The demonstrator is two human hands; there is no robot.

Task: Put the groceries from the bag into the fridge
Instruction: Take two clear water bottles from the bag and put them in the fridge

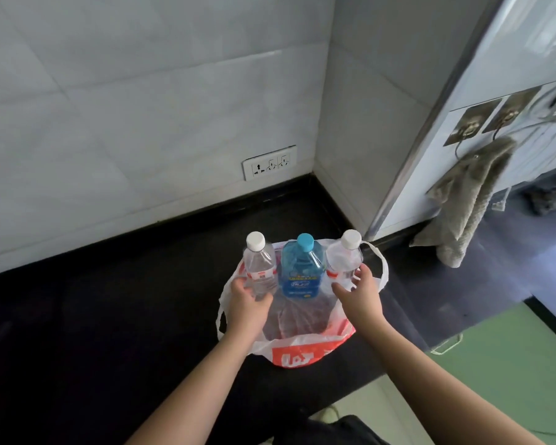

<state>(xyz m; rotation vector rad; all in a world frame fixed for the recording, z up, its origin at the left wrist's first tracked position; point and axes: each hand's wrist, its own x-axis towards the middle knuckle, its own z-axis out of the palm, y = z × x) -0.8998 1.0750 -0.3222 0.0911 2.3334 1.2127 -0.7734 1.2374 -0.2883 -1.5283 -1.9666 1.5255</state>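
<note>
Forearms: both are reaching in from the near edge toward the bag, over the black counter (77, 316).
Left hand (247, 305): is curling its fingers around the lower part of the left clear bottle (260, 268), gripping it.
Left clear bottle: is standing upright with a white cap and a red label, at the left side of the bag.
Bag (299, 348): white and red plastic, is lying open on the counter with all three bottles inside, handles flopping outward.
Blue bottle (300, 271): is standing upright between the two clear ones, blue cap on, apparently touching both.
Right clear bottle (344, 256): is standing at the right side of the bag, white cap on.
Right hand (358, 292): is spreading wide against this bottle's lower part, fingers touching it, thumb apart; not closed round it.
Wall socket (269, 162): is sitting far on the tiled wall.
Grey towel (469, 200): is hanging from hooks at the far right.
</note>
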